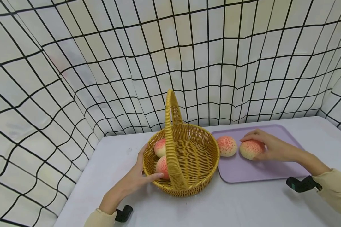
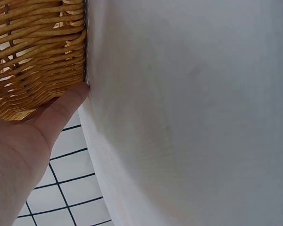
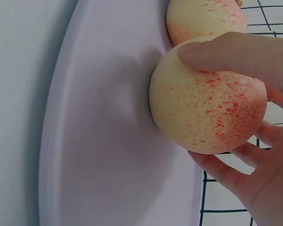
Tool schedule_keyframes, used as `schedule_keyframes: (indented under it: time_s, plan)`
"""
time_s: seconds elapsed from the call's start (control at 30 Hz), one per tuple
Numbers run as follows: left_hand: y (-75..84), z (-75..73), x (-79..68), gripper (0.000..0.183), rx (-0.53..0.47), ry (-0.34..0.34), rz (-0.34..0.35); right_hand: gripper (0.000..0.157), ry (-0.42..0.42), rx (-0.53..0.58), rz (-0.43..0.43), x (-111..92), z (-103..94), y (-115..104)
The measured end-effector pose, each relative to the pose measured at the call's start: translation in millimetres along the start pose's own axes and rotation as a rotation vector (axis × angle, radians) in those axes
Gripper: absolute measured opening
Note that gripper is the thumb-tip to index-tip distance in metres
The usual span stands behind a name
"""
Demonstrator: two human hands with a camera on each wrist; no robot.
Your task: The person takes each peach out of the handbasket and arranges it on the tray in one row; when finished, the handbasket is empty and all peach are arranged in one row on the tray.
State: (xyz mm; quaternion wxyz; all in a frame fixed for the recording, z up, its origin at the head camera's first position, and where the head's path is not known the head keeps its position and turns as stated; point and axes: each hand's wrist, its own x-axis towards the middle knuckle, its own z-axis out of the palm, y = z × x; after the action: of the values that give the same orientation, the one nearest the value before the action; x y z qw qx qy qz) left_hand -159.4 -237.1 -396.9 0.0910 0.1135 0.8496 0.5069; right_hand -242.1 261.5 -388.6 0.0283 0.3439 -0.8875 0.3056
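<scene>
A yellow wicker basket (image 1: 197, 148) with a tall arched handle stands at the middle of the table. My left hand (image 1: 134, 176) holds its left side, thumb over the near rim and fingers along the outer wall; in the left wrist view, a finger reaches the foot of the weave. Inside the basket, two peaches (image 1: 162, 167) lie at the left, partly behind the handle. On the purple tray (image 1: 238, 175), my right hand (image 1: 268, 146) grips a peach (image 3: 207, 103) between thumb and fingers. Another peach (image 1: 226, 146) sits just left of it, beside the basket.
The tray lies against the basket's right side on a white-covered table (image 1: 238, 205). White cloth with a black grid net (image 1: 193, 63) rises behind the table and along its left and right sides.
</scene>
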Motion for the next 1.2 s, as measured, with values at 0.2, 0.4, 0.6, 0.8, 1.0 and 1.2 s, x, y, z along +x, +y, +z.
schedule_keyframes:
  time_s: [0.2,0.4,0.6,0.8,1.0,1.2]
  plan:
    - [0.2,-0.3,-0.2,0.116,0.005,0.0,-0.005,0.063,-0.005,-0.03,-0.008,1,-0.1,-1]
    - [-0.4,-1.3,1.0,0.116,0.001,-0.007,0.023,0.063,0.036,-0.08,0.092,9,7.7,-4]
    - [0.1,-1.3,0.5,0.116,-0.002,-0.004,0.014,0.066,0.013,-0.063,0.078,12,9.5,-6]
    - [0.5,-1.2,0.0,0.116,0.0,-0.001,0.017,0.065,0.002,-0.045,-0.001,8,3.4,-6]
    - [-1.2,-1.6,0.5,0.116,-0.008,-0.007,0.022,0.065,0.015,-0.073,0.045,11,6.2,-7]
    - [-2.2,-1.6,0.8,0.116,-0.005,-0.007,0.027,0.075,-0.016,-0.07,0.062,11,6.9,-8]
